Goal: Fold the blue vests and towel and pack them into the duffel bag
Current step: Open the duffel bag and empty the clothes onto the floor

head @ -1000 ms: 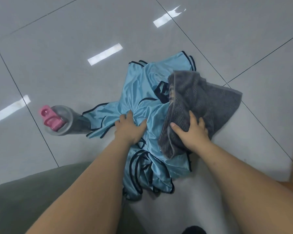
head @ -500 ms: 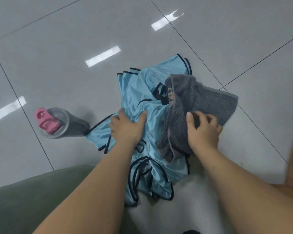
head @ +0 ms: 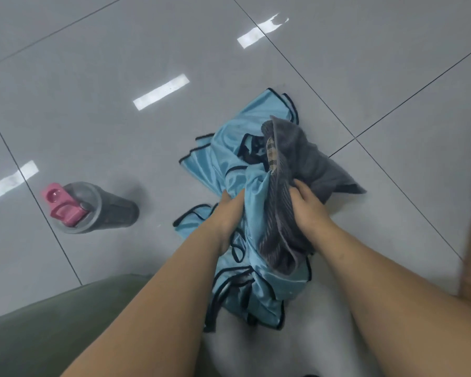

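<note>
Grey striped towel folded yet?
No: the grey striped towel is bunched, gripped by the right hand, atop the rumpled blue vests.

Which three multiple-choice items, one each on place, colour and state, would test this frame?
1. Where is the bottle?
A. on the floor, left of the vests
B. right of them
C. on top of them

2. What colour is the bottle's lid?
A. green
B. pink
C. white

3. What is the right hand doing?
A. lying flat on the floor
B. gripping the towel
C. holding the bottle

Answers:
1 A: the bottle sits apart from the vests, on their left.
2 B: the lid is plainly pink against the grey body.
3 B: its fingers curl into the grey towel.
</note>
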### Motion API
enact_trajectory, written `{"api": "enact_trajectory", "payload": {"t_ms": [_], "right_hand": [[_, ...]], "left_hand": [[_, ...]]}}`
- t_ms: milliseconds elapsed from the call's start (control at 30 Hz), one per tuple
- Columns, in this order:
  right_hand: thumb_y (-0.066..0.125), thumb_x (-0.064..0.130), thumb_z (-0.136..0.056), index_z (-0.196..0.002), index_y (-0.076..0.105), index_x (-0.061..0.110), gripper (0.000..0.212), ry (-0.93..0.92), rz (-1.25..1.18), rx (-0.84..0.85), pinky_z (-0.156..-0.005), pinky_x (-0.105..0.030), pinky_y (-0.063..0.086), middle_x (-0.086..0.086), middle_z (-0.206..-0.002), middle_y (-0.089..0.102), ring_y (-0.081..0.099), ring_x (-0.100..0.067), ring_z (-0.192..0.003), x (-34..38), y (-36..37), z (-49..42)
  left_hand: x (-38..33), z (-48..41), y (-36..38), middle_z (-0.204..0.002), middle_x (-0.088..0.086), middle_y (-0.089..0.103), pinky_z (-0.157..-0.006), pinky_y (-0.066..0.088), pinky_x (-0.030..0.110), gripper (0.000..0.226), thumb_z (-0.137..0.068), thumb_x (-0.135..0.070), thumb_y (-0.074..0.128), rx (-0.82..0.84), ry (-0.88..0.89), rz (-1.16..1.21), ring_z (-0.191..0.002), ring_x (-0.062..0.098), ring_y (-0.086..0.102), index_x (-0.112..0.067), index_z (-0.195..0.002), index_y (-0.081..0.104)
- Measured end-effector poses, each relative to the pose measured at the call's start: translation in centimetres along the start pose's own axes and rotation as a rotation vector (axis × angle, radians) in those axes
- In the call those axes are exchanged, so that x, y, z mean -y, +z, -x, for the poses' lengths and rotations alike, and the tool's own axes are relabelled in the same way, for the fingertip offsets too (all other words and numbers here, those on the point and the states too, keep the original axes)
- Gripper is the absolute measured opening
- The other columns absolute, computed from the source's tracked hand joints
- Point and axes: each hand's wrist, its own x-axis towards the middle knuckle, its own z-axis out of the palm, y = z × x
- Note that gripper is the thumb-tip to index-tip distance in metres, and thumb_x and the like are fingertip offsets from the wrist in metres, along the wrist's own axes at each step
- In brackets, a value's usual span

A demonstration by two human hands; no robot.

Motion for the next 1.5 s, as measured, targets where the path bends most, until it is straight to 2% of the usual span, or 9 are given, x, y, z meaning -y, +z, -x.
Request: {"api": "enact_trajectory", "payload": {"t_ms": [133,333,500,600,667,800,1067,1200,1500], "right_hand": [[0.042,0.052,-0.103,-0.151,0.05,0.04,0.05,-0.035,0.025,0.084,-0.115,-0.037,0.037,0.001,-0.153,0.054,0.048,-0.028,-0.139,0.6,-1.5,0.0],[0.036,0.083,-0.092,-0.158,0.028,0.051,0.074,-0.06,0.2,-0.273,-0.126,-0.057,0.016,0.001,-0.173,0.01,0.006,-0.033,-0.158,-0.6,-1.7,0.3],[0.028,0.087,-0.091,-0.16,0.014,0.055,0.078,-0.026,0.125,0.021,-0.128,-0.058,0.012,-0.002,-0.174,0.008,0.011,-0.038,-0.159,-1.5,1.4,-0.2],[0.027,0.082,-0.093,-0.159,0.025,0.053,0.073,-0.016,0.0,0.058,-0.127,-0.054,0.02,0.0,-0.17,0.026,0.026,-0.034,-0.155,-1.0,1.6,0.1],[0.034,0.076,-0.098,-0.156,0.036,0.052,0.063,-0.002,-0.16,0.115,-0.125,-0.051,0.026,0.003,-0.163,0.04,0.037,-0.028,-0.15,-0.4,1.2,1.0],[0.041,0.084,-0.088,-0.151,0.043,0.052,0.07,0.025,-0.296,0.202,-0.123,-0.049,0.033,0.009,-0.154,0.051,0.047,-0.022,-0.142,0.6,1.0,4.4],[0.041,0.065,-0.103,-0.154,0.047,0.042,0.056,-0.093,-0.308,0.179,-0.113,-0.029,0.032,0.016,-0.141,0.052,0.046,-0.009,-0.13,5.4,-2.4,14.3],[0.039,0.093,-0.081,-0.146,0.047,0.055,0.075,-0.154,-0.331,0.184,-0.12,-0.047,0.038,0.012,-0.149,0.056,0.053,-0.019,-0.136,9.5,-5.2,19.7],[0.042,0.11,-0.053,-0.148,0.051,0.046,0.116,-0.359,-0.567,0.253,-0.112,-0.052,0.048,0.001,-0.143,0.063,0.063,-0.026,-0.125,20.2,-18.9,36.3]], "left_hand": [[0.6,-1.0,-0.7,-0.149,-0.003,0.06,-0.109,0.049,0.057,0.114,-0.052,-0.093,0.079,0.076,-0.138,-0.064,-0.129,0.03,0.062,-0.048,-0.151,0.044],[0.1,0.5,-1.5,-0.169,0.017,0.008,-0.123,0.019,0.065,0.128,-0.071,-0.09,0.063,-0.522,-0.051,-0.592,-0.156,0.045,0.008,-0.031,-0.165,-0.002],[1.1,-0.9,-0.4,-0.168,0.005,0.03,-0.12,0.034,0.062,0.129,-0.062,-0.091,0.071,-0.325,0.107,-0.486,-0.153,0.039,0.03,-0.052,-0.161,-0.003],[1.4,-0.6,1.6,-0.145,-0.009,0.06,-0.108,0.053,0.049,0.117,-0.063,-0.074,0.088,-0.148,0.186,-0.22,-0.128,0.02,0.062,-0.052,-0.157,0.022],[0.5,1.4,2.4,-0.131,-0.012,0.068,-0.103,0.057,0.046,0.085,-0.074,-0.061,0.085,-0.062,0.237,-0.165,-0.118,0.015,0.068,-0.047,-0.148,0.044],[-0.5,5.2,1.7,-0.116,-0.012,0.075,-0.1,0.059,0.044,0.039,-0.087,-0.041,0.08,-0.001,0.251,-0.138,-0.109,0.015,0.071,-0.053,-0.119,0.062],[-3.7,17.7,1.5,-0.115,-0.017,0.075,-0.101,0.058,0.045,0.032,-0.09,-0.045,0.079,-0.051,0.339,-0.152,-0.109,0.012,0.072,-0.059,-0.115,0.066],[-8.2,26.4,2.1,-0.098,-0.025,0.075,-0.099,0.059,0.042,0.039,-0.095,-0.03,0.077,-0.094,0.439,-0.213,-0.105,0.013,0.072,-0.068,-0.089,0.068],[-18.9,48.7,8.2,-0.107,-0.005,0.076,-0.087,0.058,0.032,0.011,-0.097,-0.029,0.072,-0.11,0.859,-0.441,-0.104,0.017,0.071,-0.033,-0.108,0.072]]}}
